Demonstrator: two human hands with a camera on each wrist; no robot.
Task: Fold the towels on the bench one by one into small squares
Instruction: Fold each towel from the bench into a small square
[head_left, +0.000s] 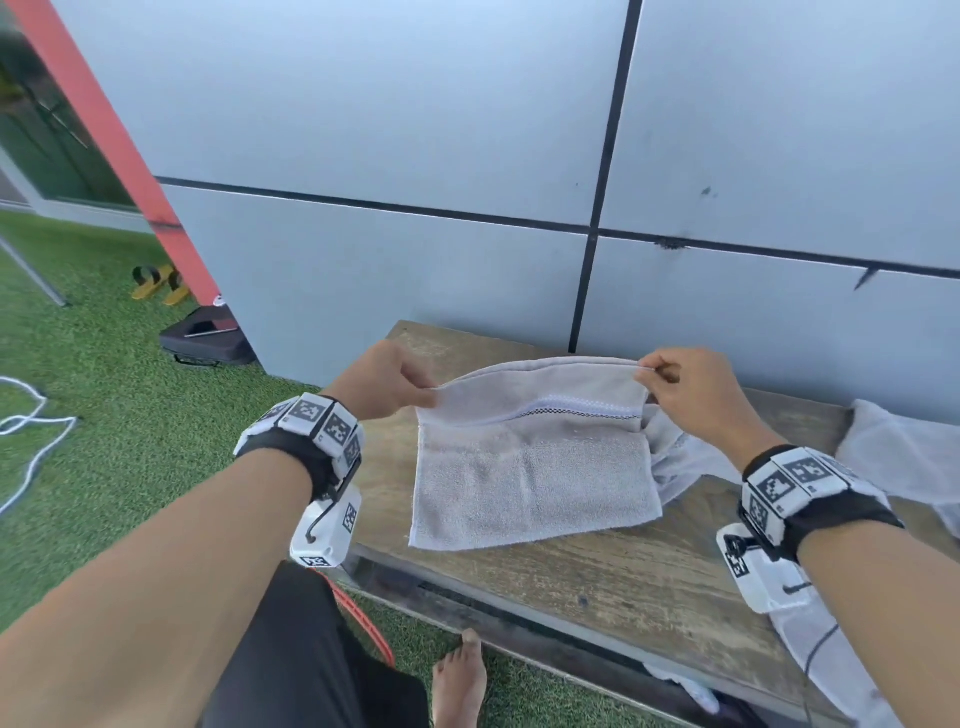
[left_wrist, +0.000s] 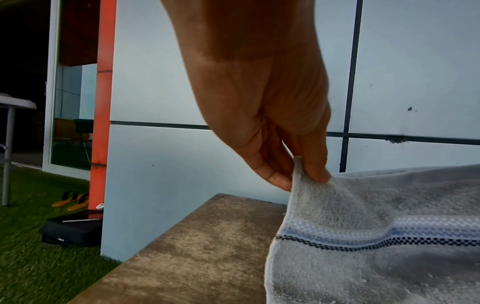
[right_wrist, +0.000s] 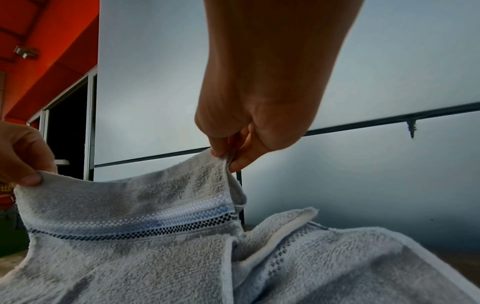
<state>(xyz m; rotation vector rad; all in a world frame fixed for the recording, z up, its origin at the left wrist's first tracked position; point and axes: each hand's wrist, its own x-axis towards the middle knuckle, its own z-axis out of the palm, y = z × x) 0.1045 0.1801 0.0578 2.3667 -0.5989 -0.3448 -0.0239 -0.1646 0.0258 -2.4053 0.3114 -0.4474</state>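
Observation:
A pale grey towel (head_left: 530, 478) with a blue and black woven band lies on the wooden bench (head_left: 597, 582); its far edge is lifted off the wood. My left hand (head_left: 415, 392) pinches the far left corner of the towel (left_wrist: 350, 230) between thumb and fingers (left_wrist: 315, 172). My right hand (head_left: 652, 376) pinches the far right corner, and in the right wrist view the right hand (right_wrist: 224, 159) holds a doubled edge of the towel (right_wrist: 124, 230). The near half of the towel rests flat on the bench.
Another grey towel (head_left: 909, 457) lies crumpled at the bench's right end, and a second one (right_wrist: 337, 257) bunches under my right wrist. A grey panelled wall (head_left: 415, 130) stands right behind the bench. A black case (head_left: 208, 340), yellow sandals (head_left: 158, 283) and white rope (head_left: 31, 431) lie on the grass to the left.

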